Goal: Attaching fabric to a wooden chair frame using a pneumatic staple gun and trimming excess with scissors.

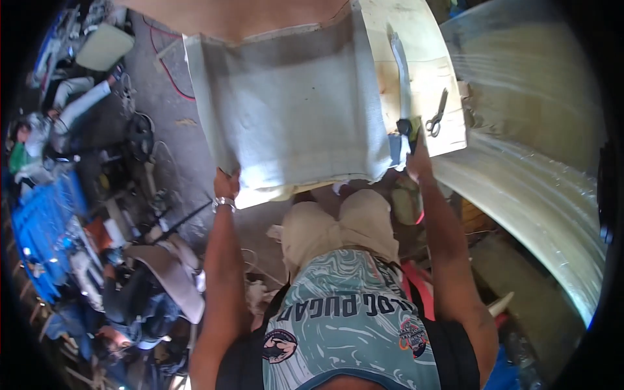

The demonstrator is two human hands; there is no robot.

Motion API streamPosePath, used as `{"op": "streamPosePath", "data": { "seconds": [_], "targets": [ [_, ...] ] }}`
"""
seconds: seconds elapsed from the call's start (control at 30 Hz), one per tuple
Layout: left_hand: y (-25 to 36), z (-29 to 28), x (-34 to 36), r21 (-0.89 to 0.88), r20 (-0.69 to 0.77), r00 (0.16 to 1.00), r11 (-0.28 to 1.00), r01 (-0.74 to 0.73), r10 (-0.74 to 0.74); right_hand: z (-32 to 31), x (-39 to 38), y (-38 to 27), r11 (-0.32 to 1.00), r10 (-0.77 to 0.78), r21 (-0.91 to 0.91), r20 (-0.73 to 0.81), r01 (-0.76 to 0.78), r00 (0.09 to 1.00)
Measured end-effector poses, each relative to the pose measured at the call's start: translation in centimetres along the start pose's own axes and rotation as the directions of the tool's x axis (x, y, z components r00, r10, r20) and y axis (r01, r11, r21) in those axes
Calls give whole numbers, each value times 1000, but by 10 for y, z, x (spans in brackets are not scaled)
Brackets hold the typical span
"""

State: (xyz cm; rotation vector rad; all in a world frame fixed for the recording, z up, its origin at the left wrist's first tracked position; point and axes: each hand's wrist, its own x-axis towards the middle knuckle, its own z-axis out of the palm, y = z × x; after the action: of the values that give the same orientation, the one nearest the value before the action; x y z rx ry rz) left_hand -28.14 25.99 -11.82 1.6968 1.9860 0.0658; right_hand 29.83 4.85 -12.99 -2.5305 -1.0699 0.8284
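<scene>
A large grey sheet of upholstery-like material [299, 104] lies draped in front of me, its sides folded over a pale support. At the near left corner of the sheet, my left hand [226, 185] is closed on its edge. My right hand [419, 162] is closed at the near right, around the lower part of a yellow-and-black tool [415, 128] whose kind I cannot make out. A long grey strip [401, 71] extends away from that tool over the pale board [422, 39]. Dark scissors [437, 116] lie on the board, right of the tool.
Translucent plastic sheeting [526, 182] covers a bulky form on the right. Other people [130, 325] sit at work on the left, near a blue plastic object [49, 221]. A red cable [170, 71] and a black fan-like item [139, 136] are on the floor [172, 156].
</scene>
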Motion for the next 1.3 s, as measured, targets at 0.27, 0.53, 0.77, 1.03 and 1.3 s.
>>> {"op": "streamPosePath", "data": {
  "seconds": [0.27,0.53,0.77,1.03,1.3],
  "targets": [
    [69,-143,-66,318,43,958,906,-281,282,0,50,-21,985,92,-151,56,-83,994],
    [194,-326,-116,-58,215,954,978,-202,210,22,54,-8,997,21,-80,40,-18,999],
    [196,-364,-95,-201,426,905,976,81,13,32,54,-2,996,79,-46,62,-76,995],
    [124,-385,40,-95,567,633,805,-586,528,48,53,-19,922,297,-290,100,-258,950],
    [196,-383,24,365,332,915,863,-349,230,-29,-3,-113,981,-101,117,-374,155,922]
  ]
}}
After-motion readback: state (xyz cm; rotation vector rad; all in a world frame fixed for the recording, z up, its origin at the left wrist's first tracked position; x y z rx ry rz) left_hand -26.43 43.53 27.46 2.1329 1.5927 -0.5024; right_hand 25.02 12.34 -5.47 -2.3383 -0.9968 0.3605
